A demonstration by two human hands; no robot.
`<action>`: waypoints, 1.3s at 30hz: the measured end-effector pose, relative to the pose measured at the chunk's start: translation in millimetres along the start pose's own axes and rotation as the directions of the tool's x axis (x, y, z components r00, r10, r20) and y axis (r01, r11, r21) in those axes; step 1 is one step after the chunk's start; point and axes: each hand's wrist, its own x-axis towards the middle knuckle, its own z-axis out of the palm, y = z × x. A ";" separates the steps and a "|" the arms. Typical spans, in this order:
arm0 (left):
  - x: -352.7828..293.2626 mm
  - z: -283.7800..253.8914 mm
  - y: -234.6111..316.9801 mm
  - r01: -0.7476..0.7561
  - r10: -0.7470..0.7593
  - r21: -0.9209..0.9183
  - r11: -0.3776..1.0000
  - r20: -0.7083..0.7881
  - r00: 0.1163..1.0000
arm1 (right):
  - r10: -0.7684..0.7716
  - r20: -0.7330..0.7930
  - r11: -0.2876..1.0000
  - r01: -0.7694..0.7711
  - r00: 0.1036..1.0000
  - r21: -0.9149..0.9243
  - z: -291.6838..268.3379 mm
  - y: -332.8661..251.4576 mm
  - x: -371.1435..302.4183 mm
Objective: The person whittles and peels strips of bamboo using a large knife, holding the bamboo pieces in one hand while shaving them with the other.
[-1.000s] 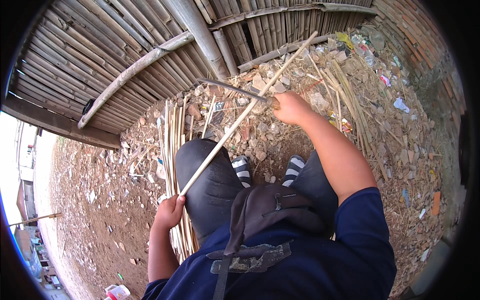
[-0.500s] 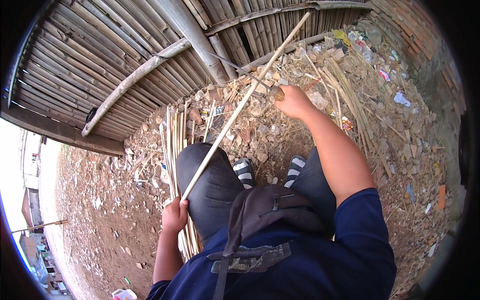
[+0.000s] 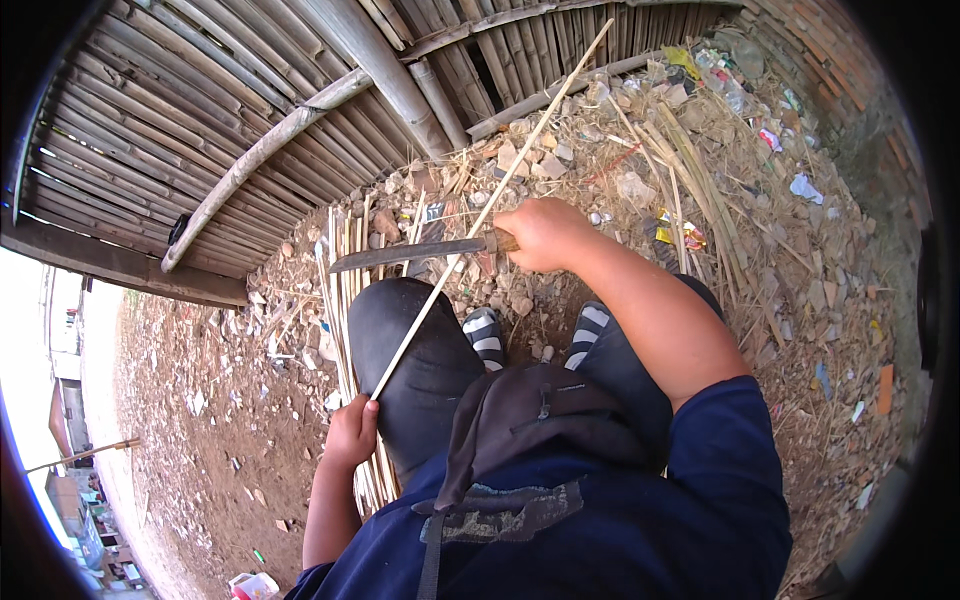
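Observation:
Closed round the lower end of a long pale bamboo strip (image 3: 426, 309) is my left hand (image 3: 352, 431), beside my left knee. The strip slants up and away to the right, its far end near the bamboo wall. In my right hand (image 3: 545, 234) is the wooden handle of a machete (image 3: 410, 254). Its dark blade points left and crosses the strip around the middle; whether the edge touches it I cannot tell. A bundle of split bamboo strips (image 3: 342, 300) lies on the ground along the outside of my left leg.
A wall of bamboo slats (image 3: 130, 130) with round poles rises ahead and to the left. Stones and dry litter cover the ground around my sandalled feet. More bamboo strips (image 3: 700, 185) lie ahead on the right, near a brick wall (image 3: 800, 50). A bag hangs at my front.
My right hand has brought the machete back toward me, and its blade has swung from pointing up-left to lying nearly level. The strip has thinned in view slightly; my left hand stays in place.

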 end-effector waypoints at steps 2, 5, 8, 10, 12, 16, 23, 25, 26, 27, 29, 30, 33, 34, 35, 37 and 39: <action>0.9 0.1 -1.9 -0.010 0.010 0.007 1.000 -0.003 1.000 | 0.069 0.048 0.990 -0.075 0.996 0.118 3.2 11.4 4.5; 3.7 1.1 -1.6 -0.013 0.014 0.013 1.000 -0.018 1.000 | 0.236 0.073 0.946 -0.247 0.969 0.211 1.4 26.1 8.6; 0.9 4.2 -1.6 -0.011 0.012 0.028 1.000 -0.034 0.999 | 0.217 0.144 0.940 -0.247 0.965 0.234 3.9 11.6 8.5; -1.8 9.1 -3.1 -0.013 0.016 0.047 0.999 -0.057 0.998 | 0.161 0.212 0.966 -0.197 0.964 0.165 0.8 -5.0 6.3; -1.7 16.4 -5.5 -0.017 0.024 0.074 0.997 -0.093 0.995 | 0.155 0.330 0.968 -0.209 0.931 0.137 -3.6 -5.4 8.8; 1.6 6.4 4.7 0.011 -0.005 0.098 0.995 -0.066 0.998 | 0.313 0.087 0.938 -0.322 0.946 0.131 12.3 44.7 12.4; 2.5 4.6 -5.5 0.021 -0.021 -0.011 1.000 -0.007 1.000 | 0.154 0.138 0.984 -0.164 0.978 0.070 -8.3 -8.7 -0.7; 5.7 5.7 -9.2 0.026 -0.025 -0.055 0.998 0.010 1.000 | 0.167 0.218 0.975 -0.194 0.962 0.112 -6.2 0.3 4.2; 7.6 5.1 -7.0 0.036 -0.034 -0.070 0.997 0.029 0.999 | 0.160 0.210 0.971 -0.192 0.965 0.143 3.8 10.8 2.6; 10.6 2.7 -3.5 0.045 -0.042 -0.085 0.995 0.041 0.998 | 0.149 0.197 0.968 -0.183 0.969 0.170 9.9 18.4 3.3; 11.8 -1.9 -1.3 0.070 -0.063 -0.093 0.993 0.071 0.995 | 0.162 0.185 0.972 -0.189 0.969 0.138 9.8 21.7 5.9; 10.8 -2.1 -4.8 0.064 -0.057 -0.107 0.992 0.066 0.996 | 0.155 0.168 0.974 -0.179 0.973 0.139 5.7 16.1 6.3; 4.6 -0.2 -14.6 0.064 -0.055 -0.141 0.988 0.062 0.997 | 0.094 0.110 0.989 -0.106 0.990 0.106 0.3 -11.3 4.5; 4.9 0.2 -15.9 0.070 -0.060 -0.151 0.986 0.070 0.996 | 0.049 0.085 0.996 -0.054 0.995 0.067 1.0 -23.9 3.5; 6.4 0.2 -16.0 0.072 -0.060 -0.162 0.984 0.076 0.995 | 0.004 0.059 1.000 -0.005 0.998 0.023 1.0 -30.1 2.6; 9.9 0.5 -14.8 0.088 -0.075 -0.151 0.985 0.093 0.993 | 0.086 0.151 0.995 -0.092 0.985 0.038 3.0 -23.3 5.4; 12.1 1.5 -13.4 0.074 -0.063 -0.144 0.987 0.083 0.995 | 0.241 0.229 0.949 -0.279 0.943 0.149 12.8 3.9 14.7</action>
